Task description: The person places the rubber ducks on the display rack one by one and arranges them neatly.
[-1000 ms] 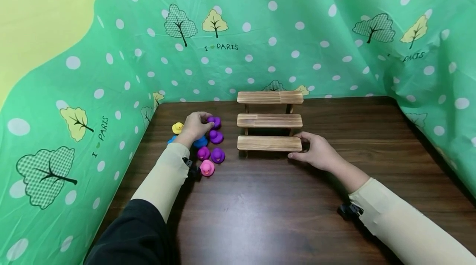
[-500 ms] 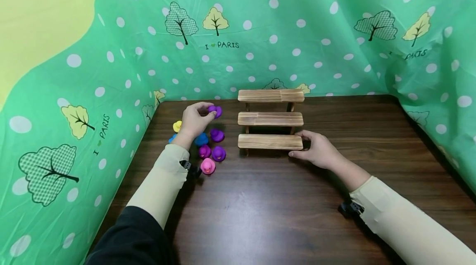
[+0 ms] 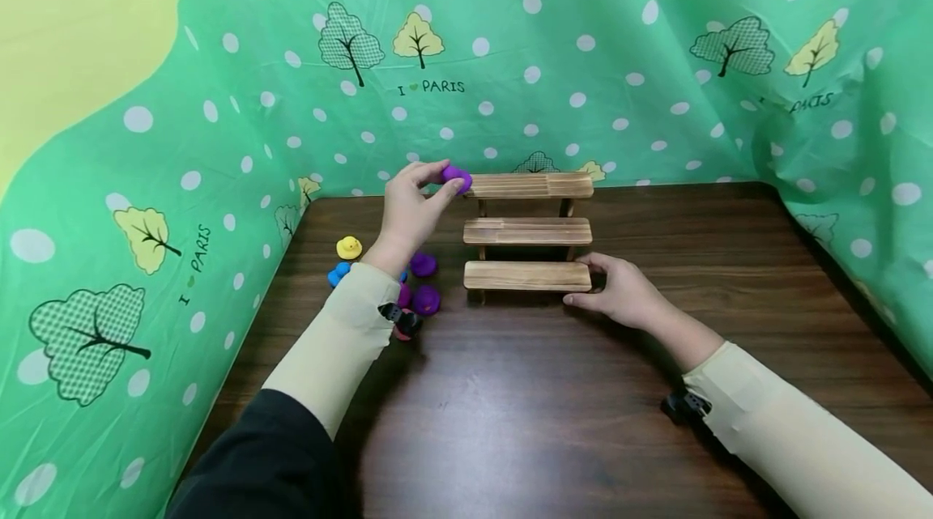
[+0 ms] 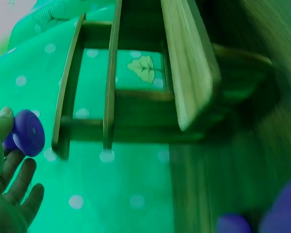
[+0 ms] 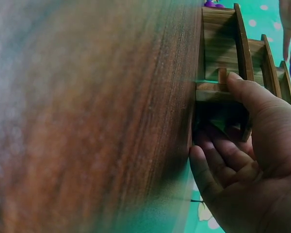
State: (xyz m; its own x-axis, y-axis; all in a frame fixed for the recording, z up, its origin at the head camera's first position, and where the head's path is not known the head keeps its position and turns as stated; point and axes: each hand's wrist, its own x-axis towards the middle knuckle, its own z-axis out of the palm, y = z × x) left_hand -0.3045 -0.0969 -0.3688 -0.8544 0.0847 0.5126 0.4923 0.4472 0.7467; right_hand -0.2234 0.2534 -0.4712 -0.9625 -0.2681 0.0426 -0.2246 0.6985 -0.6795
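My left hand (image 3: 410, 207) pinches a purple rubber duck (image 3: 457, 179) between thumb and fingers, just off the left end of the top step. In the left wrist view the duck's round flat base (image 4: 31, 133) faces the camera. A three-step wooden display stand (image 3: 527, 276) stands on the table, its steps bare. At the right end of its lowest step, my right hand (image 3: 619, 292) grips the stand. The right wrist view shows the thumb (image 5: 250, 92) on the step's end and the other fingers curled beneath it.
Left of the stand sit a yellow duck (image 3: 349, 247), a blue duck (image 3: 338, 274) and two purple ducks (image 3: 426, 300). A magenta duck (image 3: 404, 295) and a pink duck are partly hidden by the left wrist. A green dotted cloth (image 3: 510, 98) hangs behind the brown table (image 3: 510, 406).
My left hand has lifted the purple duck from the group and carried it up and right to the top step's left end. The right hand stays on the stand.
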